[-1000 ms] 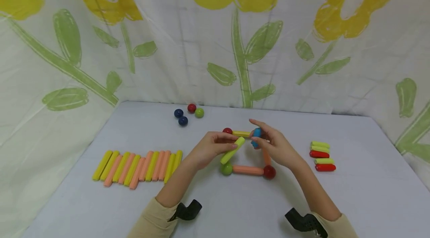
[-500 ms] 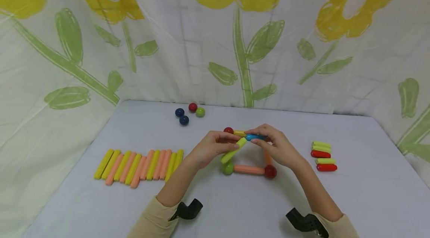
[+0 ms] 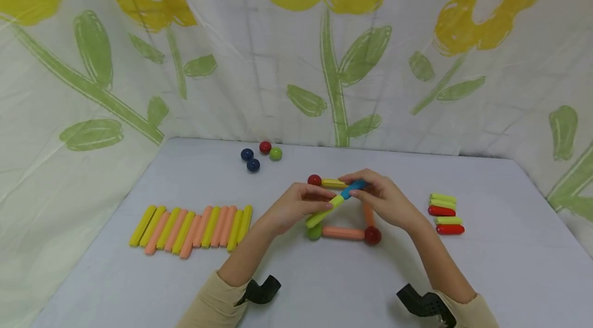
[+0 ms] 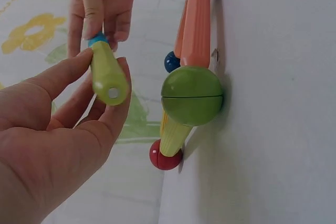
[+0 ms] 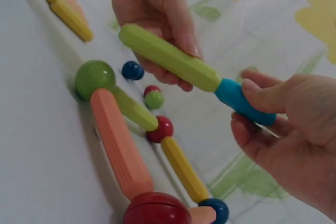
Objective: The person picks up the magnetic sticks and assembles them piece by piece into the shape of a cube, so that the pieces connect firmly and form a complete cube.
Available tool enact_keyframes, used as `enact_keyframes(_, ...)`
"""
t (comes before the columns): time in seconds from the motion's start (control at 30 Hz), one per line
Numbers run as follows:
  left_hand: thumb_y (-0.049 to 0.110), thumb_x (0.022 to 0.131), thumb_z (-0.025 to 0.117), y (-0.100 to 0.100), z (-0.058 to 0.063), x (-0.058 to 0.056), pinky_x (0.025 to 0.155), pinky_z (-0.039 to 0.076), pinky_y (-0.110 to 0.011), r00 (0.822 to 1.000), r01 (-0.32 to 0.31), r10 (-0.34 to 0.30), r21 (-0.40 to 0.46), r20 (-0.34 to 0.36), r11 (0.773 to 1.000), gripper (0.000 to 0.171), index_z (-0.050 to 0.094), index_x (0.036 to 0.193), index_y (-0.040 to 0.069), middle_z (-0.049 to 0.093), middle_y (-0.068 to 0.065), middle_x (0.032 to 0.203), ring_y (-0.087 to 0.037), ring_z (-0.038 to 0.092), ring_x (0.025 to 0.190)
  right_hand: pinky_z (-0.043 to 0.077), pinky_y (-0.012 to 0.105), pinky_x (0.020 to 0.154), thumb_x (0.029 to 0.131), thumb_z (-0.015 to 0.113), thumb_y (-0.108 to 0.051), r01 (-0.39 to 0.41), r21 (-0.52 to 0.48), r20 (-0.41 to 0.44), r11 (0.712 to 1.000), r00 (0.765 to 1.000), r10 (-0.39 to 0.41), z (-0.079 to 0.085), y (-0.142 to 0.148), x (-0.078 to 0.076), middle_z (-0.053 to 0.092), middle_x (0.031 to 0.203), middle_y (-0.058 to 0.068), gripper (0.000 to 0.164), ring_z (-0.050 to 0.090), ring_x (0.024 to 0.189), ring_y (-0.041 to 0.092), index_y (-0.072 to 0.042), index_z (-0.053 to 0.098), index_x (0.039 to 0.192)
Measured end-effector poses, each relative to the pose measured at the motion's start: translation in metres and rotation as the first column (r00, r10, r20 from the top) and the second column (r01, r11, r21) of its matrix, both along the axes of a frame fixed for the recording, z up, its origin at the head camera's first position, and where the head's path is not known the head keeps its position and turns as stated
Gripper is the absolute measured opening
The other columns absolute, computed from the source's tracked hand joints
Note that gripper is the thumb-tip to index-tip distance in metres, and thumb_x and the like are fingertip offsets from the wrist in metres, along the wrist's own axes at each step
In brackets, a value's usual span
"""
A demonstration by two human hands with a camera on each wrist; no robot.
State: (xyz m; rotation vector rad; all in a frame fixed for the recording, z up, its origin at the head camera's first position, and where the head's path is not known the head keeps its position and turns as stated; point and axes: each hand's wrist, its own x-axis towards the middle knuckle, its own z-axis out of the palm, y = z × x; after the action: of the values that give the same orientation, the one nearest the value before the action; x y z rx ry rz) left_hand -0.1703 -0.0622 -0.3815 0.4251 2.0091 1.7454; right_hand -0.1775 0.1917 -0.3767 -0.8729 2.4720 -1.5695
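Above a ball-and-rod square, my left hand (image 3: 292,209) pinches a light-green magnetic rod (image 5: 168,59) between thumb and fingers. A round silvery disc shows on its near end in the left wrist view. My right hand (image 3: 386,199) pinches a short blue rod (image 5: 244,100), whose end touches the green rod's far end, nearly in line. Below, the square has a green ball (image 3: 314,232), red balls (image 3: 372,236) at two corners and a dark blue ball (image 5: 218,211). An orange rod (image 3: 343,234), a yellow rod (image 5: 184,169) and others join them.
Yellow and orange rods (image 3: 192,230) lie in a row at the left. Several loose balls (image 3: 253,165) sit at the back. Short green and red rods (image 3: 449,229) are stacked flat at the right. A flowered cloth (image 3: 259,75) hangs behind the white table (image 3: 324,292).
My right hand has turned the blue rod from upright to slanting and brought its end against the green rod. My left hand has hardly moved.
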Motion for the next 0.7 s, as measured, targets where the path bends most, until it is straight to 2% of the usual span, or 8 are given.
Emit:
enact_keyframes(0.17,0.008,0.1,0.072,0.004,-0.006,0.001,0.089,0.059,-0.025,0.998,-0.025,0.023,-0.038,-0.059,0.999,0.031,0.072,0.128,-0.004,0.075,-0.015,0.119,-0.015,0.071,0.1,0.056,0.019,0.089,0.103,0.065,0.001,0.093,-0.084,0.027,0.992,0.995,-0.091,0.001,-0.003,0.001,0.065,0.126,0.028,0.032,0.067,0.099,0.017,0.004,0.061,0.135)
enact_keyframes(0.37,0.007,0.099,0.073,0.009,-0.01,0.002,0.093,0.06,-0.027,0.99,-0.065,0.063,-0.013,-0.129,0.998,0.031,0.073,0.129,-0.003,0.074,-0.016,0.124,-0.022,0.073,0.109,0.057,0.018,0.093,0.1,0.066,0.007,0.113,-0.19,0.0,0.975,0.993,-0.115,0.006,-0.007,0.005,0.064,0.129,0.025,0.031,0.066,0.105,0.009,0.008,0.062,0.13)
enact_keyframes(0.5,0.006,0.099,0.073,0.01,-0.01,0.003,0.093,0.06,-0.027,0.984,-0.079,0.077,-0.008,-0.159,0.997,0.03,0.073,0.127,-0.004,0.074,-0.017,0.123,-0.023,0.073,0.109,0.058,0.019,0.092,0.101,0.067,0.004,0.123,-0.187,0.011,0.975,0.992,-0.123,0.008,-0.008,0.006,0.065,0.127,0.017,0.029,0.067,0.105,0.009,0.007,0.063,0.129)
enact_keyframes(0.7,0.007,0.099,0.073,0.012,-0.015,0.003,0.091,0.06,-0.027,0.972,-0.104,0.096,-0.029,-0.214,0.994,0.029,0.073,0.126,-0.005,0.075,-0.018,0.121,-0.025,0.074,0.108,0.06,0.023,0.088,0.103,0.065,0.001,0.204,-0.169,0.005,0.964,0.979,-0.206,0.002,-0.001,0.0,0.065,0.127,0.026,0.027,0.068,0.104,0.007,0.007,0.064,0.128)
